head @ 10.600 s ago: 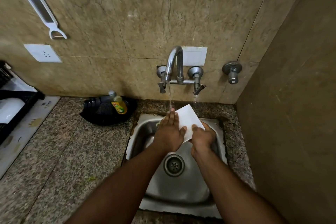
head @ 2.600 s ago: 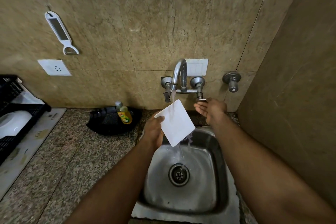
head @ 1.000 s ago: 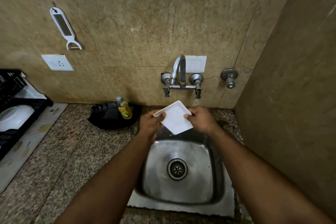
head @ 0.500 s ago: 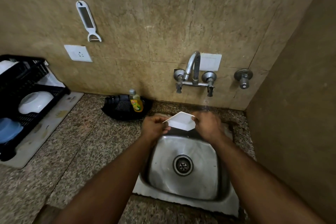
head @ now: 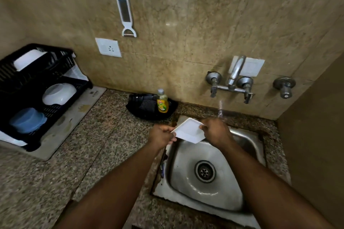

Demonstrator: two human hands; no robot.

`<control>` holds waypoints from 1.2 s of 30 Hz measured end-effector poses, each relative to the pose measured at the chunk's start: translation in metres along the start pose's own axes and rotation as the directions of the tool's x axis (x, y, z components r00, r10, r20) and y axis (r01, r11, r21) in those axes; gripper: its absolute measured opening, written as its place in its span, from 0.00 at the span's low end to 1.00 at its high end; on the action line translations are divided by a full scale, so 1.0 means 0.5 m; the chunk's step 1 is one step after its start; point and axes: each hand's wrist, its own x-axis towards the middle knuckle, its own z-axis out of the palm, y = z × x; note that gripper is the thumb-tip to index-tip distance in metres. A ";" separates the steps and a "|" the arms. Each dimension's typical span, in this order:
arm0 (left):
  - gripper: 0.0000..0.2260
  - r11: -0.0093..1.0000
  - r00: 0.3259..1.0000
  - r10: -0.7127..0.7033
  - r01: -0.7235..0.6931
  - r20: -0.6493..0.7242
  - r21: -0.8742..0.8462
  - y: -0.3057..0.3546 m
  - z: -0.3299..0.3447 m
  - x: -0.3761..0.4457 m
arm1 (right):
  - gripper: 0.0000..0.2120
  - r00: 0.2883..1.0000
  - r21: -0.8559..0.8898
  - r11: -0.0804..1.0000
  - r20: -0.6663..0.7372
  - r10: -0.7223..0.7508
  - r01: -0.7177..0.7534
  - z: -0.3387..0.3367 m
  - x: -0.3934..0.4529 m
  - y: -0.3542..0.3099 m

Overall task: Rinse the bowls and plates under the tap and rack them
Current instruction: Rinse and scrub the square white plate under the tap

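head view: both forearms reach forward over the sink (head: pixel 188 194). the left hand (head: pixel 161 136) pinches the left corner of a square white plate (head: pixel 189 130), and the right hand (head: pixel 216 132) grips its right edge, holding it tilted above the sink's back-left rim, below the tap (head: pixel 235 74).

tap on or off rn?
Cannot tell for sure: no full stream from the tap, only a faint streak below it, above the right hand.

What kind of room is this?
Most likely a home kitchen: a square steel sink set in a speckled granite counter, a black plastic dish rack holding bowls, and a yellow dish-soap bottle.
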 end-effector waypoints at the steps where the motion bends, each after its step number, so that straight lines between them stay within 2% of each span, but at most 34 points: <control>1: 0.09 1.000 1.000 -0.009 0.009 0.002 0.006 -0.006 -0.028 0.006 | 0.10 1.000 0.019 1.000 0.008 -0.005 0.005 0.009 0.012 -0.023; 5: 0.07 1.000 1.000 0.001 -0.001 -0.014 -0.007 0.018 -0.143 0.028 | 0.11 0.999 0.075 0.997 0.039 -0.015 0.012 0.024 0.075 -0.126; 9: 0.04 0.997 0.988 0.067 -0.071 -0.139 -0.023 0.090 -0.315 0.056 | 0.04 0.997 0.353 0.932 -0.019 -0.081 0.083 0.004 0.172 -0.251; 13: 0.01 0.992 0.959 0.110 -0.123 -0.260 -0.033 0.146 -0.503 0.055 | 0.10 0.989 0.576 0.808 -0.008 -0.149 0.126 -0.006 0.270 -0.403; 16: 0.02 0.981 0.903 0.194 -0.179 -0.384 0.074 0.175 -0.641 0.039 | 0.09 0.976 0.656 0.732 -0.032 -0.217 0.184 -0.008 0.334 -0.540; 20: 0.04 0.925 0.773 0.338 -0.168 -0.537 0.339 0.203 -0.827 0.011 | 0.07 0.952 0.736 0.619 -0.115 -0.283 0.273 -0.026 0.406 -0.734; 22: 0.03 0.921 0.736 0.352 -0.164 -0.579 0.352 0.210 -0.919 -0.002 | 0.07 0.939 0.777 0.549 -0.157 -0.305 0.308 -0.034 0.441 -0.832; 25: 0.08 0.958 0.683 0.285 -0.172 -0.673 0.231 0.215 -1.032 -0.011 | 0.10 0.947 0.879 0.416 -0.107 -0.304 0.232 -0.042 0.486 -0.966; 27: 0.07 0.972 0.629 0.202 -0.225 -0.750 0.073 0.215 -1.093 -0.012 | 0.13 0.953 0.954 0.288 0.015 -0.302 0.077 -0.044 0.507 -1.049; 29: 0.05 0.962 0.576 0.140 -0.270 -0.806 -0.026 0.208 -1.145 -0.004 | 0.15 0.925 0.984 0.160 0.136 -0.354 -0.083 -0.040 0.521 -1.118; 30: 0.04 0.958 0.552 0.118 -0.283 -0.826 -0.052 0.206 -1.162 0.000 | 0.14 0.917 0.982 0.158 0.157 -0.367 -0.105 -0.039 0.525 -1.144; 34: 0.05 0.946 0.458 0.015 -0.296 -0.889 -0.136 0.185 -1.221 0.027 | 0.07 0.898 0.955 0.284 0.197 -0.394 -0.085 -0.018 0.553 -1.240; 36: 0.06 0.944 0.446 -0.001 -0.295 -0.895 -0.147 0.170 -1.250 0.039 | 0.06 0.917 0.933 0.358 0.175 -0.358 -0.038 0.001 0.573 -1.277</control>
